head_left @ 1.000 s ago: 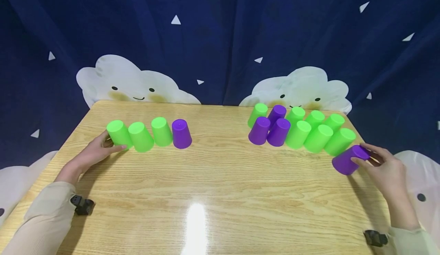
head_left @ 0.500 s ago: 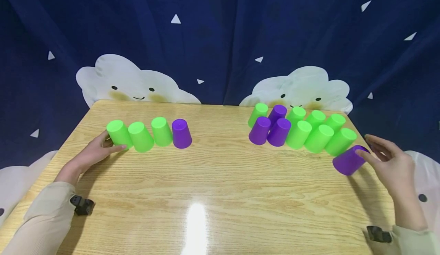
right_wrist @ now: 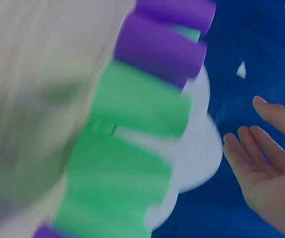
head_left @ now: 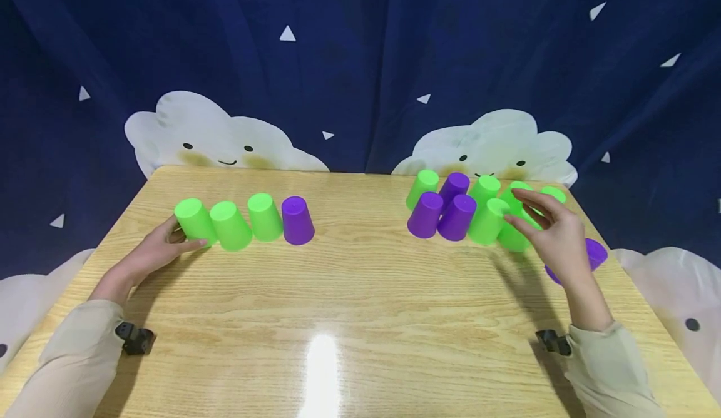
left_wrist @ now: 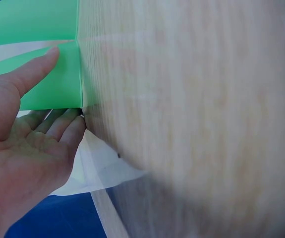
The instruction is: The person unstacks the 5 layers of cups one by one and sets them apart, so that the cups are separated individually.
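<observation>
My left hand [head_left: 152, 256] is at the leftmost green cup [head_left: 196, 219], its thumb across the near side and its fingers at the left side and behind. In the left wrist view the thumb lies over this green cup [left_wrist: 53, 84], the fingertips partly behind it. To its right stand two more green cups and a purple cup [head_left: 297, 221], all upside down. My right hand [head_left: 554, 243] is above the right-hand group, thumb and fingers apart with nothing between them. It partly hides a green cup [head_left: 514, 236] and a purple cup [head_left: 597, 254].
Two rows of upside-down green and purple cups stand at the back right, with purple cups [head_left: 425, 215] at the left of the front row. A wooden table [head_left: 360, 293] bears everything. Behind it hangs a dark blue curtain [head_left: 349, 61] with clouds.
My right hand has let go of the purple cup at the far right and moved left, over the green cups. The left hand has stayed in place.
</observation>
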The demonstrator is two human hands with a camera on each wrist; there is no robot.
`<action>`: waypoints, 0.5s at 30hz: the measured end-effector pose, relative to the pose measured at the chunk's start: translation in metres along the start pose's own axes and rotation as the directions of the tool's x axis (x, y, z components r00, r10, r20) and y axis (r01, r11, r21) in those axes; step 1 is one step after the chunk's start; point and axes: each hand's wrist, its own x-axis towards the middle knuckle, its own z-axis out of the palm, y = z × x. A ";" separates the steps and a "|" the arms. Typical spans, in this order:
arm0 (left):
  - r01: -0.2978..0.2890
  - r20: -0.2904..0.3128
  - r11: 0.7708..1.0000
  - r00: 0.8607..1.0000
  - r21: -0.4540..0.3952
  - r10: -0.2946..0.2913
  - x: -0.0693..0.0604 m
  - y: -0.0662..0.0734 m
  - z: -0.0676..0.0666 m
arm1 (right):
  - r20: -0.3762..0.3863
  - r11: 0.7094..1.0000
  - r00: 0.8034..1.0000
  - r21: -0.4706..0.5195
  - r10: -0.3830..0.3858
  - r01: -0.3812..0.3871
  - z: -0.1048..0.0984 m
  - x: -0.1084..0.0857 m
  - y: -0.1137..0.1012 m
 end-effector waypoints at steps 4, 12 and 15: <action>0.000 0.006 1.000 1.000 -0.005 0.000 -0.001 0.000 0.001 | 0.076 0.994 0.996 0.099 -0.047 0.040 0.035 0.011 -0.017; 0.008 -0.002 1.000 1.000 0.006 -0.008 -0.001 0.001 0.001 | 0.202 0.975 0.974 0.214 -0.098 0.054 0.104 0.028 -0.049; 0.011 0.000 1.000 1.000 0.003 -0.011 -0.001 0.000 0.000 | 0.244 0.960 0.959 0.269 -0.143 0.075 0.129 0.031 -0.060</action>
